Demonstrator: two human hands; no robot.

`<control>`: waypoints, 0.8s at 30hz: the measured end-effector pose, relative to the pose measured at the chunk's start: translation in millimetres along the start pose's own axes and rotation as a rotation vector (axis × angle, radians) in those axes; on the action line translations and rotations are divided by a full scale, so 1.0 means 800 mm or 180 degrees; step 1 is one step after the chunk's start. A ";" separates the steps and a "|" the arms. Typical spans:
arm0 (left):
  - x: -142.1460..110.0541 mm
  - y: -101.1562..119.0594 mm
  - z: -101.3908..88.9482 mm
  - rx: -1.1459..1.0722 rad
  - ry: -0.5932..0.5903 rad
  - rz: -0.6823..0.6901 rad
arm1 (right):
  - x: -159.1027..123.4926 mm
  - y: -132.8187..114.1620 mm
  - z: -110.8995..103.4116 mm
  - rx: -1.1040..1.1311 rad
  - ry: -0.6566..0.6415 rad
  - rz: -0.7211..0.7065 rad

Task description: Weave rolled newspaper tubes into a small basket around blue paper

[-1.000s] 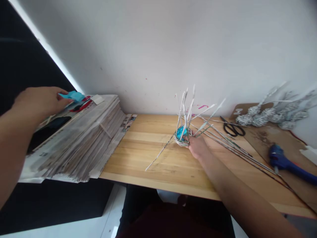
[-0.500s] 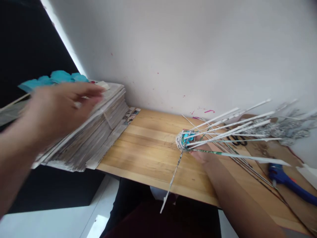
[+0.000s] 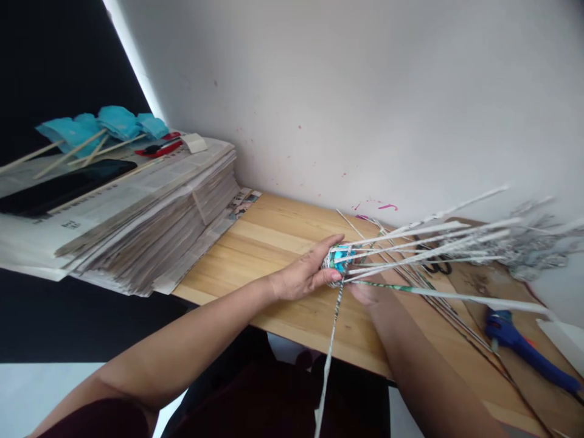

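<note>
A small round woven basket of rolled newspaper sticks with a blue inside is held on its side above the wooden table. Its long white paper sticks fan out to the right, and one loose paper strand hangs over the table's front edge. My left hand is closed round the basket's left side, thumb below and fingers above. My right hand supports it from behind and the right; its fingers are mostly hidden by the weaving and the sticks.
On the left, a tall newspaper stack bears blue paper flowers on thin sticks, a dark phone and a red-handled tool. At right lie loose paper sticks, scissors, a blue glue gun and crumpled silvery material.
My left hand has moved right, from above the newspaper stack to the basket, and now grips it. My right hand has stayed at the basket.
</note>
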State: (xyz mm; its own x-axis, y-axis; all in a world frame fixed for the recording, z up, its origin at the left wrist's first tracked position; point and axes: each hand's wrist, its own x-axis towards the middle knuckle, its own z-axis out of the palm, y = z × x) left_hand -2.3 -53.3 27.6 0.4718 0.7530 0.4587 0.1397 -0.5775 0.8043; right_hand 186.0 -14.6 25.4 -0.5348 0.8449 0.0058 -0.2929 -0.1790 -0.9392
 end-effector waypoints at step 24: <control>-0.062 0.167 -0.414 0.4819 0.1668 -0.3205 | 0.024 -0.002 -0.042 -0.0486 0.1852 0.0613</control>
State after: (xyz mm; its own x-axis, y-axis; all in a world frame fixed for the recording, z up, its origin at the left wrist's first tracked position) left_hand -295.7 -62.9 237.3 -0.4978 0.7792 0.3807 0.8378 0.5455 -0.0211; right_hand 202.9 18.9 15.0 -0.0354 0.9482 -0.3157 -0.0948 -0.3176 -0.9435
